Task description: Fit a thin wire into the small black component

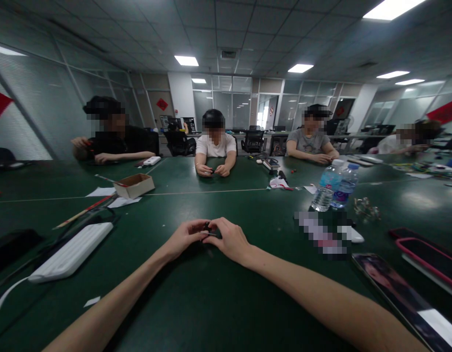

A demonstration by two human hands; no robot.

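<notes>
a small dark object (pixel 206 227), too small to make out in detail, sits at the lower middle of the frame, pinched between the fingers of the left hand (pixel 181 239) and the right hand (pixel 230 239). a thin shiny strip (pixel 210 234) sticks out just below it, lying nearly level.

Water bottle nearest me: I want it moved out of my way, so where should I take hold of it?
Take the ridged lower body of the water bottle from your side, toward the left. It stands upright, and that part looks wide and textured; the second bottle stands close on its right, leaving little room there.
</notes>
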